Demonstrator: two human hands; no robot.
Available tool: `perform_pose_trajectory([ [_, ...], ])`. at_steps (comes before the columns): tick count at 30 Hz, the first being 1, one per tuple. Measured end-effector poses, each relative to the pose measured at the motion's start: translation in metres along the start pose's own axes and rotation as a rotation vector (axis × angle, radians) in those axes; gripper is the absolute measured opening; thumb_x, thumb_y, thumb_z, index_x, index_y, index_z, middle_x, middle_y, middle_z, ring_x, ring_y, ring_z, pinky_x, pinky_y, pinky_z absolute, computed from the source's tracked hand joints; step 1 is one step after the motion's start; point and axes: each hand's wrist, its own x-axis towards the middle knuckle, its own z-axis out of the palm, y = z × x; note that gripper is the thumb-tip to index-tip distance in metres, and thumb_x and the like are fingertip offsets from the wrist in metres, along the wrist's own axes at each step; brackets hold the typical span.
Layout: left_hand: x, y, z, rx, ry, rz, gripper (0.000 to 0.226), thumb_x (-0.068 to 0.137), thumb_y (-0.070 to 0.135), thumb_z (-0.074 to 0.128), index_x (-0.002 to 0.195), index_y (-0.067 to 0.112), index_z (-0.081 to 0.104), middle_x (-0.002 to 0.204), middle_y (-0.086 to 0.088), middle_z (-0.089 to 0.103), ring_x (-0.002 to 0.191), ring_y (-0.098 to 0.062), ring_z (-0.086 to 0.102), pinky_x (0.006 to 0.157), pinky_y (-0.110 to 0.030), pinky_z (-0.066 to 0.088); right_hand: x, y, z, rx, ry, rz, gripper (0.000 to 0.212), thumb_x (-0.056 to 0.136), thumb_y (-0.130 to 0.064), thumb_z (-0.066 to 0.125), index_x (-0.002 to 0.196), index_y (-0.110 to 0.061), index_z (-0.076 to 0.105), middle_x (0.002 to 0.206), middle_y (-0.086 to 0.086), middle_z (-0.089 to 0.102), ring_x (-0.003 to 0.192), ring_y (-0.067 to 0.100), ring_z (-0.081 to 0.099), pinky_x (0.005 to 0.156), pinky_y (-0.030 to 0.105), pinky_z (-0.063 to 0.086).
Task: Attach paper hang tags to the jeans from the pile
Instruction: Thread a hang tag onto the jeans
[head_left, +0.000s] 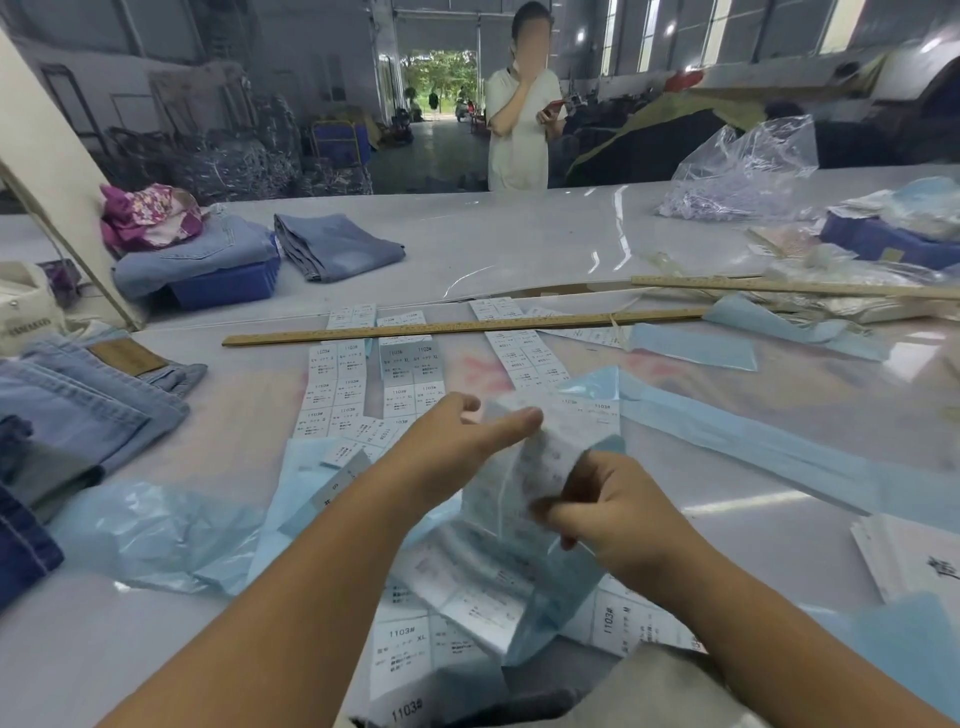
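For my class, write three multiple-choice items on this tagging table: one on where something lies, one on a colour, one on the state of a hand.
1. Where does the nearer wooden ruler lie?
A. across the label sheets
B. on the folded jeans
C. in the blue crate

2. What colour is the backing paper?
A. yellow
B. light blue
C. red

3. What is the right hand doing?
A. resting flat
B. pinching a label strip
C. holding scissors

Key: 1 A, the ruler crosses the sheets' far ends; 2 B, the strips are pale blue; 3 B, its fingers pinch the strip, which the left hand touches too.
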Motion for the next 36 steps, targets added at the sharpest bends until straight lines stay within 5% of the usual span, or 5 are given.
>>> perform_pose_trajectory([
  [6, 0.004, -0.002, -0.007, -0.215, -0.106, 0.079, 0.028, 0.079, -0.002, 0.073, 0.102, 0.012, 0.064, 0.092, -0.009, 0.072, 0.073, -0.022, 0.071, 0.06, -0.027, 0.055, -0.002, 0.002, -0.01, 0.295, -0.122, 0.176, 0.045, 0.062, -0.008, 0.065, 0.107, -0.005, 0.07, 0.103, 0.015, 0.072, 0.085, 0.018, 0.065, 0.07, 0.029, 0.051],
  [13, -0.004, -0.013, -0.018, -0.014, -0.612, -0.077, 0.02, 0.077, -0.005, 0.068, 0.082, 0.014, 0.069, 0.105, -0.005, 0.073, 0.093, -0.019, 0.071, 0.073, -0.023, 0.057, 0.008, 0.012, -0.028, 0.902, 0.402, 0.403, 0.026, 0.097, -0.03, 0.057, 0.102, -0.005, 0.065, 0.087, 0.012, 0.07, 0.076, 0.023, 0.064, 0.063, 0.032, 0.053],
  [22, -0.003, 0.007, 0.008, 0.569, 0.438, 0.474, 0.015, 0.088, 0.011, 0.059, 0.098, 0.018, 0.067, 0.105, 0.008, 0.054, 0.095, -0.012, 0.05, 0.072, -0.015, 0.041, 0.0, -0.005, -0.003, 0.016, 0.198, 0.0, 0.032, 0.082, 0.012, 0.06, 0.08, -0.019, 0.07, 0.069, -0.004, 0.072, 0.059, 0.007, 0.061, 0.056, 0.021, 0.053],
  [29, -0.007, 0.005, 0.012, 0.195, 0.074, 0.328, 0.016, 0.09, 0.003, 0.047, 0.086, -0.003, 0.061, 0.084, -0.01, 0.068, 0.082, -0.03, 0.063, 0.065, -0.041, 0.055, -0.003, 0.001, -0.002, -0.064, 0.08, -0.001, 0.021, 0.066, -0.001, 0.062, 0.083, -0.011, 0.069, 0.082, 0.01, 0.072, 0.075, 0.018, 0.062, 0.068, 0.033, 0.052],
  [36, -0.003, -0.021, -0.002, 0.84, -0.018, 0.173, 0.02, 0.083, 0.009, 0.047, 0.065, 0.015, 0.054, 0.072, 0.0, 0.059, 0.069, -0.021, 0.054, 0.058, -0.03, 0.044, -0.006, 0.003, -0.034, 0.802, -0.244, -0.04, 0.056, 0.069, 0.007, 0.057, 0.125, -0.002, 0.062, 0.127, 0.029, 0.059, 0.119, 0.043, 0.057, 0.098, 0.049, 0.048],
])
